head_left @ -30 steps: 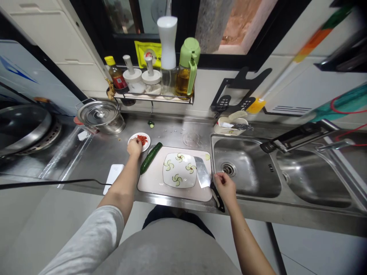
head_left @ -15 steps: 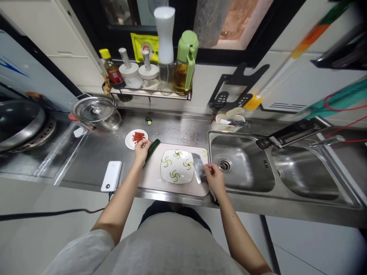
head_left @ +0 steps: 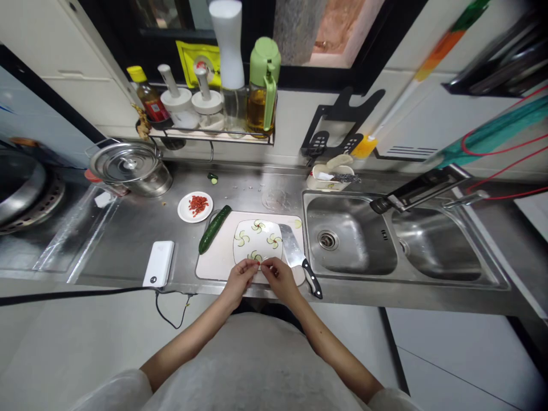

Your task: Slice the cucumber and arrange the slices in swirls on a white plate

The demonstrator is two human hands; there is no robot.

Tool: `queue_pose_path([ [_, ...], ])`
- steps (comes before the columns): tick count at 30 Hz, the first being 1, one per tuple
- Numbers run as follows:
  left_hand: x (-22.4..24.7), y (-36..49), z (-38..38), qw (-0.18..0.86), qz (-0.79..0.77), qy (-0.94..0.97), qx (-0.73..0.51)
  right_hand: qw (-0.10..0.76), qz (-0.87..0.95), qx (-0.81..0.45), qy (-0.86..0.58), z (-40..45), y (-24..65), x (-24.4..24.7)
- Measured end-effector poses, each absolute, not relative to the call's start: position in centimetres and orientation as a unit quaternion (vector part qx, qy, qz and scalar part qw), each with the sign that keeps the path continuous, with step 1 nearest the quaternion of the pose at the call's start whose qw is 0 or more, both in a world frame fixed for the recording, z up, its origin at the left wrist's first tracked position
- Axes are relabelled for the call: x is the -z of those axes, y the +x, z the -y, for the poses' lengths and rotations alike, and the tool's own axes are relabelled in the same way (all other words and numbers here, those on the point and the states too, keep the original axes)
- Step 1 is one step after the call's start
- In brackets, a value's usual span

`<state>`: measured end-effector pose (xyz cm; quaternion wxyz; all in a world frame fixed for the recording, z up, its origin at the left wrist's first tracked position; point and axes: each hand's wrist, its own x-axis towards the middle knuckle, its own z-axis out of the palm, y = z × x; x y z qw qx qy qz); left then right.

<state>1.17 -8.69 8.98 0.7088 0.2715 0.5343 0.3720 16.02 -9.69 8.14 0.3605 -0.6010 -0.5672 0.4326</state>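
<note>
Red speck (head_left: 258, 264) held in a close pinch

At the fingertips sits the red speck. The thumb and forefinger of the left hand (head_left: 238, 279) pinch it; those of the right hand (head_left: 282, 278) are drawn in just beside it, though whether they grip it too I cannot tell. Both hands meet over the near edge of the squarish white plate (head_left: 258, 240), where green-edged slices are laid out as four pinwheels (head_left: 257, 226), one along each side. The top and right ones show red centres; the nearest is partly behind the fingers.

The plate lies on the pale cutting board (head_left: 220, 257). A whole cucumber (head_left: 214, 229) slants along the board's left edge. Right of the plate rests the knife (head_left: 293, 246), blade on the board, black handle past its near right corner. One pale slice (head_left: 298, 224) lies at the far right corner.

Off the board's far left corner, a saucer (head_left: 182, 206) holds more red bits (head_left: 198, 205). Cucumber ends (head_left: 213, 178) lie toward the counter's back edge, and a white power bank (head_left: 159, 264) sits at its front edge.
</note>
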Motion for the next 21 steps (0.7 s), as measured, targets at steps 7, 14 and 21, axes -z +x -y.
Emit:
queue_pose_path([
  [7, -9.6, 1.2, 9.8, 0.747, -0.511, 0.225, -0.361, 0.382, 0.54, -0.436, -0.61, 10.9, 15.4, -8.0],
  [14, -9.1, 0.8, 10.5, 0.782, -0.482, 0.215, -0.332, 0.386, 0.551, -0.448, -0.588, 11.8, 15.3, -8.7],
  [21, -8.7, 0.6, 10.8, 0.763, -0.493, 0.276, -0.313, 0.368, 0.522, -0.497, -0.587, 11.9, 15.6, -8.1],
])
